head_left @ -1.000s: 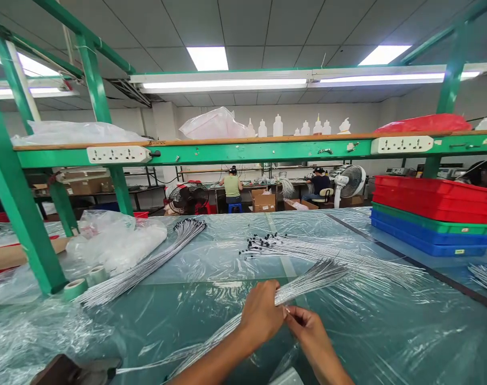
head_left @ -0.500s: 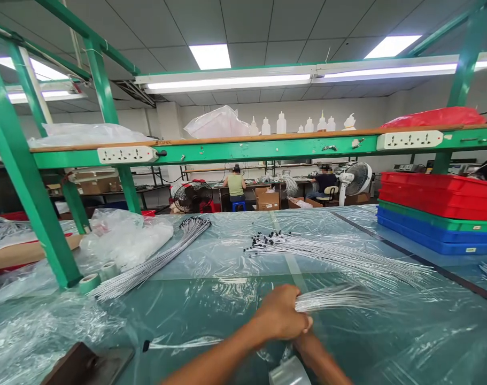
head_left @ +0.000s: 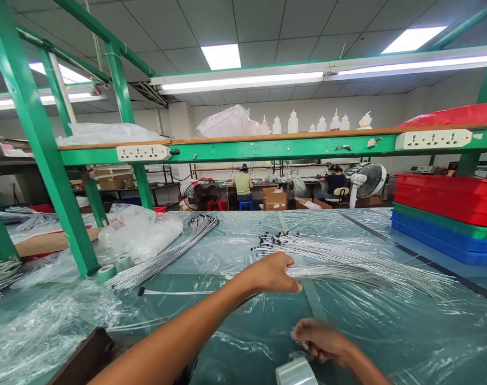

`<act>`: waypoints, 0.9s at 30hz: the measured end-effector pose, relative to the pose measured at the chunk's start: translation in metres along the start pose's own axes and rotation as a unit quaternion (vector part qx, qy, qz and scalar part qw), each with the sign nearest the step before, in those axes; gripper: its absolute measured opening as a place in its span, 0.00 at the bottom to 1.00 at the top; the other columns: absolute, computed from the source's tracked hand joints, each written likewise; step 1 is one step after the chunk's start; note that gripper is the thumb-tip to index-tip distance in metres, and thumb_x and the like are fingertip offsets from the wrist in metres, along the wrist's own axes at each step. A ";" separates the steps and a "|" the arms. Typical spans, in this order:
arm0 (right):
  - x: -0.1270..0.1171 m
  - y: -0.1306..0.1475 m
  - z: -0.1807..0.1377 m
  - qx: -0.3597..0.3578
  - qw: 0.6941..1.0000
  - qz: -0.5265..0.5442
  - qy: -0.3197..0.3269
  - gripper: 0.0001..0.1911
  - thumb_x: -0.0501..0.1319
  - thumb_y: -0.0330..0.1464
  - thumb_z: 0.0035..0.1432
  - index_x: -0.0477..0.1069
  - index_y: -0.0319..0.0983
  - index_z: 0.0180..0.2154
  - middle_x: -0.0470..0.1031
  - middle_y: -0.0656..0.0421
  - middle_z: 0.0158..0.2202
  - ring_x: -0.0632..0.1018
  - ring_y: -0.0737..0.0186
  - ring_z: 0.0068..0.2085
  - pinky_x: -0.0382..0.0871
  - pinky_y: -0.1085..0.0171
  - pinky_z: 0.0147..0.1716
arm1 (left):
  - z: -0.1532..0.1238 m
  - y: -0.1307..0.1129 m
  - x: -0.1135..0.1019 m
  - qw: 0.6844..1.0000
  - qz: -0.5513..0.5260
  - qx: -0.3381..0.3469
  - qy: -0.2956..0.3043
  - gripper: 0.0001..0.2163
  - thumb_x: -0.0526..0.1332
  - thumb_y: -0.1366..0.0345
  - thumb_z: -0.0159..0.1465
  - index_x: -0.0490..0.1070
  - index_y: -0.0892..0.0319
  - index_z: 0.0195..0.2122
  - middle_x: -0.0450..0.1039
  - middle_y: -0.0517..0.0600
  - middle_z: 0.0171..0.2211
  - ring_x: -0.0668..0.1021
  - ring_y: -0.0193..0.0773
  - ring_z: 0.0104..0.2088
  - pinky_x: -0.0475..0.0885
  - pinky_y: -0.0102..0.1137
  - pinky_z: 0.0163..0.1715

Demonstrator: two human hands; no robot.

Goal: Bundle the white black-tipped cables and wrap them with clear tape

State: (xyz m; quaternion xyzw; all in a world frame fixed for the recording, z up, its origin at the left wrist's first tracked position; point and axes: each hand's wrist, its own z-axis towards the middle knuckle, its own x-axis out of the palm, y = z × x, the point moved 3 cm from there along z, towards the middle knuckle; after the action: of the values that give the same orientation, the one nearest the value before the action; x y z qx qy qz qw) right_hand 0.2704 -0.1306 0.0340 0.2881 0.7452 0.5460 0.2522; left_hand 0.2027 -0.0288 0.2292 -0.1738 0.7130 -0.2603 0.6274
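My left hand (head_left: pixel 273 272) reaches forward over the plastic-covered table and is closed on the near end of a bundle of thin white wires (head_left: pixel 347 270), which fans out to the right. My right hand (head_left: pixel 321 339) is low and near me, fingers curled beside a roll of clear tape (head_left: pixel 296 371); what it pinches, if anything, I cannot make out. A second spread of white wires with black tips (head_left: pixel 307 243) lies just beyond my left hand. One single wire (head_left: pixel 175 292) lies alone to the left.
Another wire bundle (head_left: pixel 167 254) lies left of centre beside plastic bags (head_left: pixel 141 235) and small tape rolls (head_left: pixel 115 267). Stacked red, green and blue trays (head_left: pixel 443 214) stand at right. Green frame posts (head_left: pixel 46 149) rise on the left. Two people sit at a far bench.
My left hand carried the wire bundle forward and to the right, laying it near the spread wires. My right hand let go of the bundle and dropped back toward the tape roll.
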 end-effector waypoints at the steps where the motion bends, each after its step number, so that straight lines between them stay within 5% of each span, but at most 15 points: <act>1: -0.007 0.000 -0.004 0.025 0.999 0.010 0.029 0.07 0.60 0.35 0.40 0.68 0.37 0.22 0.64 0.66 0.15 0.62 0.73 0.16 0.52 0.72 0.17 | -0.002 0.003 0.000 1.000 0.000 -0.004 0.009 0.07 0.59 0.64 0.44 0.59 0.59 0.20 0.58 0.41 0.19 0.62 0.29 0.21 0.54 0.26 0.18; 5: -0.040 -0.004 -0.020 0.048 0.997 0.049 0.048 0.13 0.58 0.35 0.43 0.71 0.41 0.34 0.73 0.61 0.26 0.72 0.71 0.23 0.61 0.71 0.25 | -0.006 0.016 -0.002 0.999 0.009 -0.019 0.027 0.08 0.60 0.64 0.44 0.59 0.59 0.19 0.57 0.40 0.17 0.61 0.28 0.19 0.53 0.26 0.17; 7: -0.053 -0.004 -0.028 -0.018 0.998 -0.045 -0.040 0.08 0.59 0.32 0.41 0.72 0.40 0.29 0.72 0.62 0.22 0.70 0.70 0.20 0.59 0.72 0.20 | -0.007 0.023 -0.002 0.999 0.018 -0.025 0.025 0.09 0.60 0.64 0.43 0.58 0.58 0.18 0.55 0.40 0.16 0.59 0.28 0.18 0.51 0.26 0.16; 9: -0.056 0.007 -0.040 -0.140 0.958 -0.211 -0.134 0.04 0.59 0.33 0.42 0.72 0.41 0.24 0.69 0.63 0.16 0.67 0.69 0.17 0.55 0.71 0.16 | -0.005 0.029 -0.003 0.999 0.020 -0.030 0.027 0.09 0.60 0.65 0.43 0.58 0.58 0.18 0.54 0.40 0.16 0.59 0.28 0.18 0.51 0.26 0.16; 11: -0.050 0.029 -0.059 -0.300 0.861 -0.348 -0.219 0.06 0.59 0.36 0.45 0.74 0.43 0.26 0.70 0.61 0.17 0.69 0.65 0.19 0.59 0.68 0.19 | -0.003 0.033 -0.003 0.999 0.016 -0.025 0.030 0.09 0.60 0.65 0.43 0.57 0.58 0.17 0.54 0.40 0.16 0.59 0.27 0.18 0.51 0.26 0.16; 14: -0.033 0.071 -0.086 -0.490 0.638 -0.469 -0.364 0.14 0.59 0.37 0.48 0.71 0.44 0.39 0.75 0.55 0.32 0.73 0.57 0.32 0.62 0.60 0.34 | 0.001 0.032 -0.003 0.999 0.004 -0.013 0.033 0.09 0.60 0.65 0.43 0.58 0.58 0.17 0.55 0.40 0.16 0.60 0.27 0.18 0.52 0.26 0.16; 15: -0.027 0.084 -0.089 -0.509 0.578 -0.503 -0.391 0.18 0.59 0.37 0.48 0.67 0.43 0.44 0.74 0.53 0.38 0.73 0.53 0.38 0.59 0.56 0.40 | 0.002 0.030 -0.003 0.999 -0.007 -0.004 0.037 0.08 0.60 0.65 0.43 0.59 0.59 0.18 0.56 0.39 0.16 0.60 0.27 0.18 0.53 0.26 0.16; 17: -0.016 0.106 -0.087 -0.504 0.513 -0.571 -0.397 0.22 0.56 0.35 0.51 0.61 0.40 0.49 0.71 0.51 0.44 0.70 0.51 0.44 0.53 0.51 0.46 | 0.003 0.026 -0.001 0.998 -0.031 0.012 0.047 0.08 0.60 0.64 0.45 0.59 0.58 0.18 0.57 0.39 0.15 0.61 0.27 0.17 0.55 0.25 0.17; 21: -0.004 0.128 -0.070 -0.450 0.466 -0.668 -0.367 0.18 0.57 0.24 0.46 0.65 0.40 0.42 0.74 0.59 0.28 0.73 0.59 0.29 0.57 0.60 0.33 | 0.000 0.021 0.001 0.992 0.121 0.024 -0.016 0.08 0.60 0.62 0.45 0.60 0.58 0.19 0.60 0.41 0.16 0.64 0.29 0.18 0.56 0.25 0.16; 24: -0.003 0.137 -0.062 -0.404 0.487 -0.693 -0.344 0.10 0.60 0.22 0.41 0.64 0.40 0.28 0.71 0.62 0.21 0.72 0.61 0.23 0.53 0.63 0.25 | -0.002 0.019 0.000 0.933 0.329 0.012 -0.143 0.05 0.57 0.68 0.49 0.66 0.60 0.28 0.69 0.48 0.22 0.71 0.37 0.23 0.60 0.28 0.20; 27: -0.001 0.146 -0.060 -0.399 0.518 -0.689 -0.313 0.06 0.58 0.25 0.46 0.62 0.39 0.27 0.72 0.62 0.20 0.72 0.62 0.22 0.56 0.61 0.33 | 0.000 0.020 0.002 0.901 0.386 -0.009 -0.198 0.15 0.50 0.76 0.54 0.63 0.65 0.43 0.72 0.57 0.28 0.74 0.45 0.29 0.64 0.33 0.27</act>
State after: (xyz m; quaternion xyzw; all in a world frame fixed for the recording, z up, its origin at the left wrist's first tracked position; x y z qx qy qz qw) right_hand 0.2526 -0.1370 0.1903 -0.2937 0.2874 0.3160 0.8552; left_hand 0.2038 -0.0137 0.2160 0.0613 0.5875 0.0488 0.8054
